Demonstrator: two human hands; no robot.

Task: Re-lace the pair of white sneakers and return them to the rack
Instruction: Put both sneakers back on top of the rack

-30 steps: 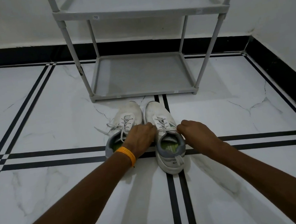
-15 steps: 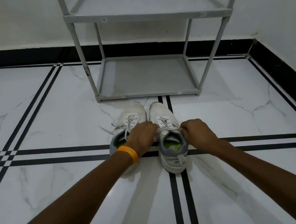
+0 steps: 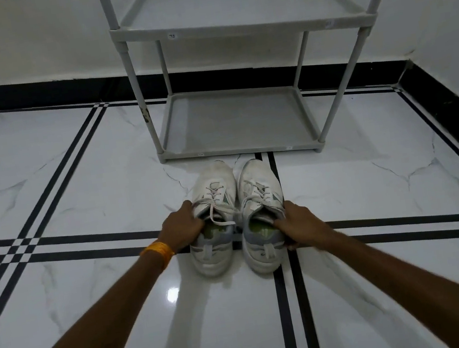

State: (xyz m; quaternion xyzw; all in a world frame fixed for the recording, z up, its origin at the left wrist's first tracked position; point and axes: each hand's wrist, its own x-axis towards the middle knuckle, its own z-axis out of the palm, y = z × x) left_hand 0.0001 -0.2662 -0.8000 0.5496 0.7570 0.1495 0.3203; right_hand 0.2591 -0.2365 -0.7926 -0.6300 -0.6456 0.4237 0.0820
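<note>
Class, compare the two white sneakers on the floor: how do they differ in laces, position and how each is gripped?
The left sneaker has a loose lace end trailing over its opening; the right sneaker's laces lie neater. The left sneaker sits on plain white tile; the right sneaker overlaps the black floor stripes. The left hand grips the left sneaker's outer collar; the right hand grips the right sneaker's. Both point toes toward the rack, with greenish insoles.

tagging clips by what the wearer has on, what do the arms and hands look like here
Both forearms are bare, with no sleeves in view and no gloves. The left hand has an orange band around its wrist. The right hand and its wrist carry nothing: no watch, band or ring shows.
</note>
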